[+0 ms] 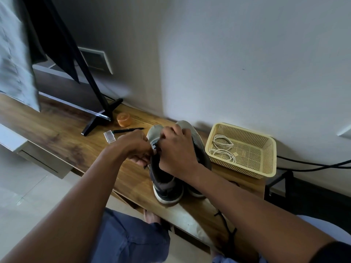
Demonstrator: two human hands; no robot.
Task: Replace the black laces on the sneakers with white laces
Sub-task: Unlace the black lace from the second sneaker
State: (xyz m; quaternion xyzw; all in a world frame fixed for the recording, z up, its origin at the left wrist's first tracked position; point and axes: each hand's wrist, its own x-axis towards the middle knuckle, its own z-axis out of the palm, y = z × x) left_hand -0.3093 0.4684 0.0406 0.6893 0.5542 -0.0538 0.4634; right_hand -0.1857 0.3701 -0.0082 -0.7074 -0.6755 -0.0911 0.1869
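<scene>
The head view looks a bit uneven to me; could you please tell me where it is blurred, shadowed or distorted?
Head view: the hanging grey cloth at upper left is smeared by blur; the left hand and right hand on the sneakers are soft; the basket with the white laces is crisp; the basket casts a soft shadow on the wall; the table edge runs tilted from the wide lens.

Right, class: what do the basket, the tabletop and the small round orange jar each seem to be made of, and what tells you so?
Basket: likely moulded plastic, cream and matte; its walls and floor are a regular perforated grid.
Tabletop: wood or a wood-look laminate, brown with streaky grain; which one cannot be told.
Orange jar: probably plastic, smooth with a slight sheen on the lid.
</scene>
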